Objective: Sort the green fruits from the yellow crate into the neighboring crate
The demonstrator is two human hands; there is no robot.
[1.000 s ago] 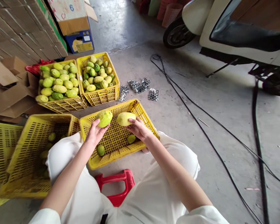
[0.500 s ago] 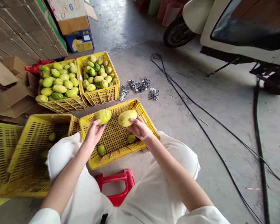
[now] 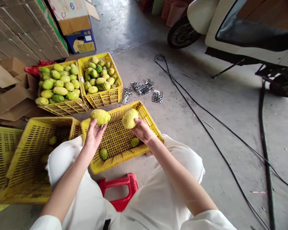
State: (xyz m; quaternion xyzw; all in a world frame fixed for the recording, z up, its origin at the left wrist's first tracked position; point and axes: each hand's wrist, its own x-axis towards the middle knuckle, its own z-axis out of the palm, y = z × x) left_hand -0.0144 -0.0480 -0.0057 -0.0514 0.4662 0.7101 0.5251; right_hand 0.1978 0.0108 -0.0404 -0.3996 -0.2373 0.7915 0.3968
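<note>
My left hand point(image 3: 94, 135) is closed around an oval yellow-green fruit point(image 3: 100, 117), which looks like a small melon. In my right hand point(image 3: 144, 130) is a rounder-looking yellow fruit point(image 3: 130, 118), gripped between thumb and fingers with its end turned partly toward me. Both fruits are held up, apart from each other, above a yellow plastic crate point(image 3: 127, 157) in front of my knees. Inside that crate lie a small striped green fruit point(image 3: 103, 154) and another greenish fruit point(image 3: 134, 142).
Two yellow crates full of similar fruit point(image 3: 60, 83) stand ahead on the left. Beside my left knee is a crate point(image 3: 26, 159) with several fruits in shadow. A red stool point(image 3: 132, 188) sits between my legs. Black cables point(image 3: 206, 127) cross the floor near a parked scooter point(image 3: 213, 32).
My left hand has shifted slightly left and up with its fruit, which is turned more level. The fruit in my right hand has rotated, showing more of its end.
</note>
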